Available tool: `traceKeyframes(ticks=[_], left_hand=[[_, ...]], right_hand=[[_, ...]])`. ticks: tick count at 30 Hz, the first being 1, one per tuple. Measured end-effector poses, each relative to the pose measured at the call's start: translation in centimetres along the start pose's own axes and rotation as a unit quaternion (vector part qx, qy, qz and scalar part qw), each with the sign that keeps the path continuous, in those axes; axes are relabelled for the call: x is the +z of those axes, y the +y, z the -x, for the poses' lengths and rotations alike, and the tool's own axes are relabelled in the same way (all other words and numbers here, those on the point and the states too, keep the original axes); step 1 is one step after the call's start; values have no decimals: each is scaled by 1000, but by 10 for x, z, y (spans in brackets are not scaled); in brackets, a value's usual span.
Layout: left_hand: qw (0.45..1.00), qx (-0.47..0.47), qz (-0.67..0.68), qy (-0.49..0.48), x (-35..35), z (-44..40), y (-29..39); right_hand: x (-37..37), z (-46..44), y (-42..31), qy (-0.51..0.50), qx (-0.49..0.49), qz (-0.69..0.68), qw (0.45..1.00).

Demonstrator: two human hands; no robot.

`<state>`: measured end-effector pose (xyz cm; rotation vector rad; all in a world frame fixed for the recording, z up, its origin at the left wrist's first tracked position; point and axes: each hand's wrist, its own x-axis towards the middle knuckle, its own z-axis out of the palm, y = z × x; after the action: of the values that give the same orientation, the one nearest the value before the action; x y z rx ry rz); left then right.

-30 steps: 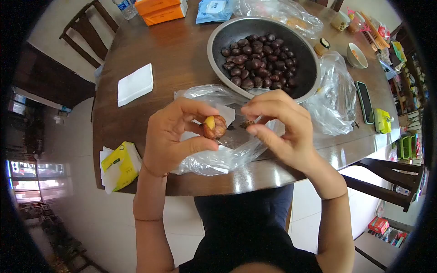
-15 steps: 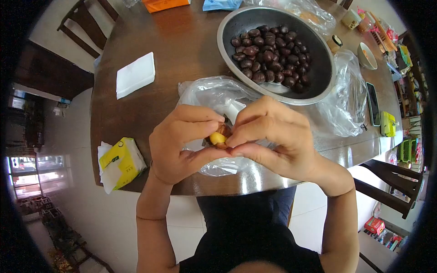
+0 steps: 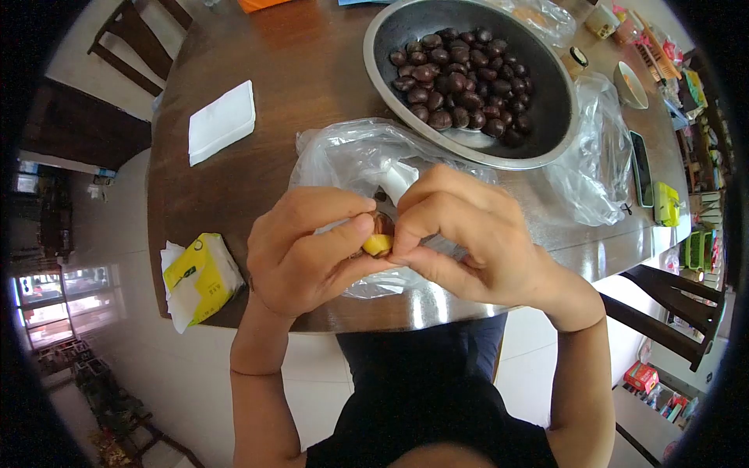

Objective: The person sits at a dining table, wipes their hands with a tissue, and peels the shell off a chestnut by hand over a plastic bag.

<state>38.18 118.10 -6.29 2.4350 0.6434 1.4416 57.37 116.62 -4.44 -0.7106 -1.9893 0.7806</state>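
Between my two hands is a chestnut (image 3: pixel 378 245), its yellow flesh showing through a split brown shell. My left hand (image 3: pixel 308 249) pinches it from the left with thumb and fingers. My right hand (image 3: pixel 468 238) is closed on its right side, thumb and index finger at the shell's edge. Under the hands a clear plastic bag (image 3: pixel 335 160) lies spread on the table, with a white piece (image 3: pixel 396 178) and dark bits in it. Beyond stands a metal bowl (image 3: pixel 373 58) of dark brown chestnuts (image 3: pixel 460 82).
On the wooden table (image 3: pixel 289 78) are a folded white napkin (image 3: pixel 222 123), a yellow tissue pack (image 3: pixel 204 277), another plastic bag (image 3: pixel 597 156), a phone (image 3: pixel 640 168), a small green pack (image 3: pixel 666 204), a jar (image 3: pixel 575 60) and a white bowl (image 3: pixel 630 86). Chairs stand left and right.
My right thumb and index finger have shifted slightly on the chestnut, and less of its yellow flesh shows. The whole view has shifted a little, with the table items appearing higher and further left.
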Motion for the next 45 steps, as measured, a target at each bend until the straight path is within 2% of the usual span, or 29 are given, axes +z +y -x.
traceKeyframes(ticks=[3,15,21,24,30,39,42,45], left_hand=[[1000,1,-11,-3,0,0,0],[999,-1,-30,-14,1,-1,3],[1000,-26,-3,-10,2,-3,4],[999,-28,14,-9,2,-3,3],[998,-34,47,-15,6,-2,4],[999,-33,-2,-7,3,1,0],[999,-34,23,13,5,1,1],[999,-31,40,21,6,2,-1]], right_hand=[[1,0,1,21,-20,3,1000],[-2,1,6,-17,9,-60,998],[0,0,4,30,-1,-35,999],[-4,-1,4,14,42,-67,997],[-11,0,10,-46,45,-131,989],[-8,2,4,-8,-5,-78,997],[-9,1,3,23,37,-57,997],[-5,1,9,33,-22,-46,998]])
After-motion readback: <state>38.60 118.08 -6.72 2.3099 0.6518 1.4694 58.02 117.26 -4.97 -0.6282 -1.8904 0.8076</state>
